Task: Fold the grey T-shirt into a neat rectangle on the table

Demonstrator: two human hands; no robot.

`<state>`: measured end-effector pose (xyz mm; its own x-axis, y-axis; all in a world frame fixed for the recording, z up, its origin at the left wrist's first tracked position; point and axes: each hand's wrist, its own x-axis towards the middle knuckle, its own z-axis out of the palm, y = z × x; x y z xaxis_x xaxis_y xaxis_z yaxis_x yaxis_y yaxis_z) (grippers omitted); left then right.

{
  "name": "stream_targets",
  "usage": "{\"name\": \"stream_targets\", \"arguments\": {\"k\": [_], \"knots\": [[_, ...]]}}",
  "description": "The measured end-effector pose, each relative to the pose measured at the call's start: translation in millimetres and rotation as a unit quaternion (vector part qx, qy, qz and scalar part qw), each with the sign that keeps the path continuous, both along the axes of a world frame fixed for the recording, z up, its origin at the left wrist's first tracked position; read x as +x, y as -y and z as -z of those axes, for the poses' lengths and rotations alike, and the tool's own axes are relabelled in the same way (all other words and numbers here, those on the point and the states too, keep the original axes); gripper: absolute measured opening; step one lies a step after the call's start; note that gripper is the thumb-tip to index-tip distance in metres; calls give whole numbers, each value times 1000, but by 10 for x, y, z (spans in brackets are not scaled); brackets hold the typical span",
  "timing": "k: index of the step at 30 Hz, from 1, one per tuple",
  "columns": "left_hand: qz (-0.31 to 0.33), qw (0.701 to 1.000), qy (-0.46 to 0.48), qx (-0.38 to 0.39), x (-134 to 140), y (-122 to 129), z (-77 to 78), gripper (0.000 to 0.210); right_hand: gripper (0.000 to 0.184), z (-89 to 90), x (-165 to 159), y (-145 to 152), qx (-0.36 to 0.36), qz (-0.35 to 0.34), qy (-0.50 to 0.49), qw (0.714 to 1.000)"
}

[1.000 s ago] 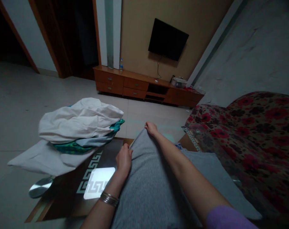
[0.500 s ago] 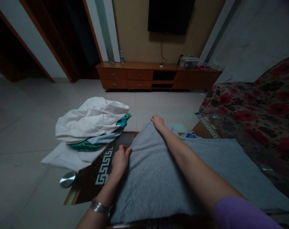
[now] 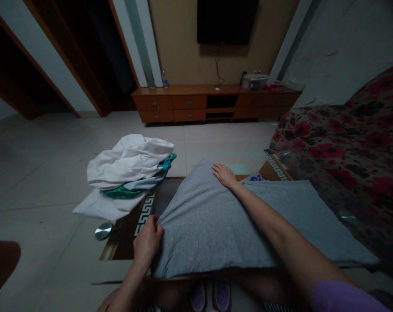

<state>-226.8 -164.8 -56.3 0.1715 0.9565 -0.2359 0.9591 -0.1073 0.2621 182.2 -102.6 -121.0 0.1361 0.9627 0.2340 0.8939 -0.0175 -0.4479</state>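
Observation:
A grey knit garment (image 3: pixel 203 221) lies spread over a low table (image 3: pixel 125 242), one part reaching off to the right. My left hand (image 3: pixel 147 240) pinches the garment's left edge near the front, drawing creases toward the fingers. On the far part of the cloth, my right hand (image 3: pixel 224 174) rests with its fingers stretched out flat, near the upper corner. The forearm of that hand crosses over the fabric. A pile of white cloth (image 3: pixel 131 160), with green cloth (image 3: pixel 123 192) between its layers, sits at the table's left end.
Beyond the floor stands a long wooden cabinet (image 3: pixel 188 102) carrying a bottle (image 3: pixel 165 80) and a plastic box (image 3: pixel 255 81). A flower-patterned sofa (image 3: pixel 339 130) flanks the table on the right. My slippers (image 3: pixel 221 294) show below the front edge.
My left hand has moved down and left along the cloth, pulling its edge outward. My right hand has gone from pinching the far corner to lying flat on the garment.

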Motion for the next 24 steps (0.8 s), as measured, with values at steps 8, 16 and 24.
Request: {"name": "stream_targets", "arguments": {"k": [8,16,24], "knots": [[67,996,-52,39,-31,-136,-137,38,45,-387,415,297,55,119,-90,987],[88,994,23,53,1272,-1236,-34,38,43,-302,1607,2408,-7,486,79,870],[56,997,7,47,2697,-1832,67,39,46,-113,1748,3639,-116,598,171,775]]}}
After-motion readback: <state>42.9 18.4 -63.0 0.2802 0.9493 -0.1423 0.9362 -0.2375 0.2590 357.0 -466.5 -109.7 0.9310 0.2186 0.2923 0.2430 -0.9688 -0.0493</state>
